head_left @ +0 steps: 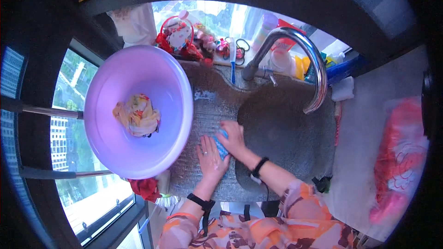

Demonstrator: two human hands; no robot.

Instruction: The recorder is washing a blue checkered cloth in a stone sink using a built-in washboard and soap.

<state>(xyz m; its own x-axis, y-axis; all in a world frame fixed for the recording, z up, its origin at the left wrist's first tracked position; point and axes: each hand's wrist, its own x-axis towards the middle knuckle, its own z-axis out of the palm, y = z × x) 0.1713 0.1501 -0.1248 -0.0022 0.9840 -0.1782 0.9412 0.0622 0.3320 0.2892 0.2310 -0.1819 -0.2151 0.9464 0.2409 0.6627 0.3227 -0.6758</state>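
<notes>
A small blue and white patterned cloth (221, 148) lies bunched on the grey ribbed washboard surface (207, 117) of the stone sink. My right hand (233, 139) grips its upper part, fingers curled over it. Flat against the ribs, my left hand (210, 156) presses on the cloth's lower left edge, with the cloth between thumb and fingers. Wet suds show on the back of that hand, and a ring is on one finger. Just left of my hands stands a lilac plastic basin (173, 110), holding a crumpled pale yellow printed cloth (140, 116).
The dark sink bowl (277, 131) lies to the right, under a curved chrome faucet (320, 83). On the back ledge are a blue-handled brush (233, 72), hair ties (242, 45) and bottles. A white sponge (342, 89) and red-handled brush (337, 124) sit at the right edge.
</notes>
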